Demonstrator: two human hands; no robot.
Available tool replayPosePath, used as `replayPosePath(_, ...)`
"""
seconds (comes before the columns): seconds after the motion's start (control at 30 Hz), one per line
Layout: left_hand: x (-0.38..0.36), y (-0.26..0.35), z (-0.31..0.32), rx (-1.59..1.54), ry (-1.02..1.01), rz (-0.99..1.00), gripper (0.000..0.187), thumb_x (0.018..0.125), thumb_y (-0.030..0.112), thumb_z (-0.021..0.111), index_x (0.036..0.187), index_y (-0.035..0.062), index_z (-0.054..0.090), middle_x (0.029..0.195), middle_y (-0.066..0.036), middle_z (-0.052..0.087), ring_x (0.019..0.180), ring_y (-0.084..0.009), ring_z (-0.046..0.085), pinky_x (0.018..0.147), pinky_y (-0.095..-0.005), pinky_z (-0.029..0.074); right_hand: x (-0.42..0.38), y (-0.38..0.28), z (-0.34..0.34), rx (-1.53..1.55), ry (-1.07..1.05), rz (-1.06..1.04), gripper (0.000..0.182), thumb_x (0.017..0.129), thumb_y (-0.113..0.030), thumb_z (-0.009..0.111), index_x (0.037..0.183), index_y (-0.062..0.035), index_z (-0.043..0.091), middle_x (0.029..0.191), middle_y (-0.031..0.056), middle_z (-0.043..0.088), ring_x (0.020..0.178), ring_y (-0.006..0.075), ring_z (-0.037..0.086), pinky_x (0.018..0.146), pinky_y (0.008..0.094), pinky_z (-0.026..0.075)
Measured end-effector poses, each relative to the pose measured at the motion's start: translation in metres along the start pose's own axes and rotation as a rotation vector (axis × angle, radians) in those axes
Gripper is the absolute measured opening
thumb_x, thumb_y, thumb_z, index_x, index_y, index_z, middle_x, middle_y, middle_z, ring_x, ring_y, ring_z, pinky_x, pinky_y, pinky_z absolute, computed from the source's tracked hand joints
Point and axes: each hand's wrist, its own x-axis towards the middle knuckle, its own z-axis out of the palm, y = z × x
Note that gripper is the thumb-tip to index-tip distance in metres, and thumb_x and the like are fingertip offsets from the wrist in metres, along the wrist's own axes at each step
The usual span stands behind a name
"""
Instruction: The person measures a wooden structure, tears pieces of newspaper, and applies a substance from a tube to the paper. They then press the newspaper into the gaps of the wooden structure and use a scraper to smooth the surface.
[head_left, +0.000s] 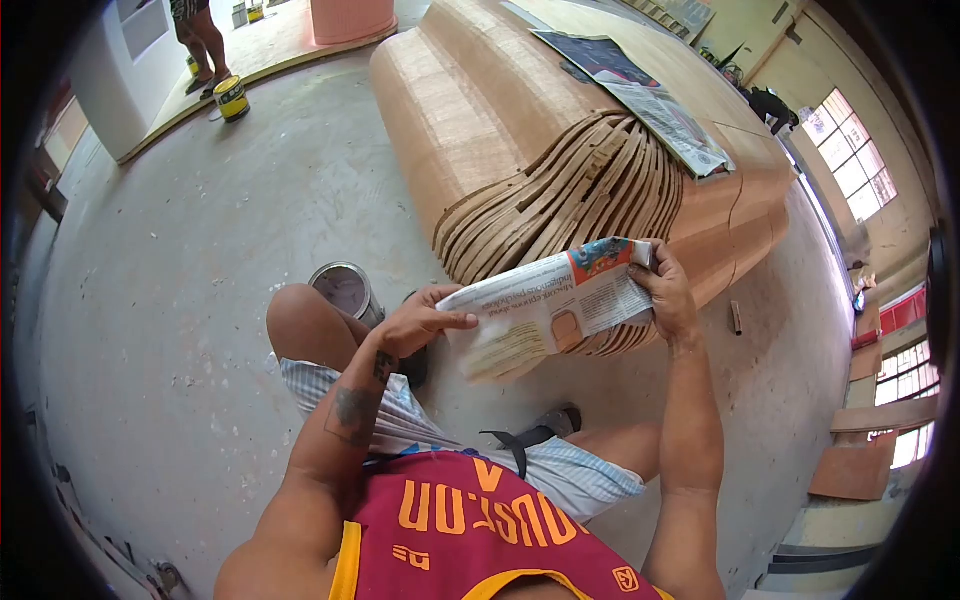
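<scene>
A folded sheet of newspaper (520,312) is stretched between my two hands, with print and a coloured picture on its face. My left hand (428,318) pinches its left end, thumb on top. At the opposite end, my right hand (668,292) grips the upper corner with the thumb in front. Just beyond the paper stands a large curved wooden form (470,110) with layered wood strips (570,190) along its near end. The paper hides the lower part of those strips. More newspaper (660,115) lies on top of the form.
An open can (345,288) stands on the floor beside my left knee. A yellow-and-black can (231,99) is farther off, near another person's legs (203,45). A small wood piece (736,317) lies at right. Boards (853,468) lean along the right side.
</scene>
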Motion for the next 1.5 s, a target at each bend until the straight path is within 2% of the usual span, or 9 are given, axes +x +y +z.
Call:
replayPosePath(0.2, -0.016, 0.028, -0.003, 0.216, 0.07, 0.003, 0.047, 0.095, 0.015, 0.081, 0.136, -0.0037, 0.068, 0.123, -0.009, 0.076, 0.117, -0.0176, 0.067, 0.105, -0.0343, 0.052, -0.035, 0.0, -0.006, -0.172, -0.117, 0.1, 0.054, 0.094, -0.004, 0.078, 0.142, -0.0059, 0.055, 0.125, 0.0077, 0.069, 0.112, 0.0148, 0.066, 0.099, 0.031, 0.054)
replayPosePath(0.33, -0.021, 0.021, 0.011, -0.506, -0.032, 0.181, 0.07, 0.094, 0.008, 0.079, 0.155, -0.0014, 0.046, 0.138, -0.019, 0.067, 0.126, -0.0312, 0.067, 0.107, -0.0489, 0.055, -0.044, 0.019, 0.002, 0.205, -0.087, 0.122, 0.056, 0.091, 0.003, 0.077, 0.142, -0.0052, 0.056, 0.124, 0.0082, 0.071, 0.113, 0.0172, 0.069, 0.1, 0.0331, 0.057)
replayPosePath(0.43, -0.013, 0.016, 0.022, -0.152, 0.039, 0.068, 0.068, 0.094, 0.01, 0.08, 0.153, -0.0018, 0.048, 0.139, -0.019, 0.066, 0.125, -0.0306, 0.067, 0.106, -0.0485, 0.056, -0.044, 0.03, 0.01, 0.279, 0.024, 0.106, 0.051, 0.091, 0.007, 0.075, 0.138, -0.0044, 0.059, 0.122, 0.0076, 0.072, 0.111, 0.0177, 0.071, 0.097, 0.034, 0.06)
replayPosePath(0.77, -0.004, 0.056, 0.038, 0.266, 0.149, 0.164, 0.021, 0.102, 0.008, 0.072, 0.119, -0.0032, 0.078, 0.118, -0.009, 0.077, 0.11, -0.0131, 0.068, 0.097, -0.0313, 0.055, -0.07, 0.023, -0.01, 0.369, 0.082, -0.107, 0.022, 0.089, 0.004, 0.079, 0.104, -0.0096, 0.072, 0.115, 0.006, 0.072, 0.104, 0.0138, 0.069, 0.092, 0.0314, 0.059)
replayPosePath(0.97, -0.041, 0.109, 0.035, 0.195, -0.278, 0.225, 0.019, 0.098, -0.001, 0.066, 0.107, -0.0047, 0.082, 0.126, -0.021, 0.075, 0.12, -0.0285, 0.07, 0.106, -0.0386, 0.053, -0.103, -0.014, -0.021, 0.292, -0.087, -0.3, 0.01, 0.087, -0.003, 0.084, 0.085, -0.0082, 0.076, 0.12, 0.0108, 0.069, 0.107, 0.0184, 0.068, 0.097, 0.0335, 0.055)
replayPosePath(1.13, -0.035, 0.131, 0.022, 0.361, -0.28, 0.094, 0.096, 0.089, 0.028, 0.083, 0.165, -0.003, 0.033, 0.168, -0.024, 0.04, 0.158, -0.0358, 0.034, 0.131, -0.0503, 0.021, -0.101, -0.038, -0.028, 0.09, -0.274, -0.261, 0.016, 0.077, 0.004, 0.083, 0.087, -0.0085, 0.082, 0.119, 0.0105, 0.072, 0.11, 0.0216, 0.069, 0.098, 0.035, 0.053)
replayPosePath(1.23, -0.004, 0.088, 0.087, 0.626, -0.511, 0.084, 0.114, 0.078, 0.065, 0.087, 0.162, 0.0025, 0.042, 0.169, -0.026, 0.037, 0.16, -0.0391, 0.028, 0.131, -0.0527, 0.018, -0.093, -0.064, 0.022, -0.045, -0.456, -0.227, 0.028, 0.072, 0.014, 0.073, 0.087, -0.0075, 0.083, 0.115, 0.0094, 0.075, 0.108, 0.0227, 0.07, 0.098, 0.0336, 0.052)
replayPosePath(1.37, -0.004, 0.01, 0.125, 0.347, -0.706, -0.262, 0.04, 0.103, 0.019, 0.073, 0.136, -0.0016, 0.062, 0.108, -0.007, 0.074, 0.101, -0.0152, 0.069, 0.093, -0.0334, 0.055, -0.096, -0.072, 0.023, -0.271, -0.47, -0.213, 0.039, 0.074, 0.016, 0.062, 0.098, -0.0073, 0.082, 0.121, 0.0104, 0.074, 0.114, 0.0255, 0.07, 0.1, 0.0361, 0.053)
replayPosePath(1.5, -0.011, -0.007, 0.097, 0.3, -0.478, -0.332, 0.026, 0.107, 0.017, 0.065, 0.123, -0.0033, 0.066, 0.098, -0.008, 0.073, 0.091, -0.0182, 0.071, 0.086, -0.0349, 0.057, -0.134, -0.112, 0.032, -0.911, -0.241, -0.377, 0.053, 0.08, 0.009, 0.062, 0.126, -0.0126, 0.074, 0.13, 0.0114, 0.071, 0.123, 0.0301, 0.067, 0.106, 0.0444, 0.052)
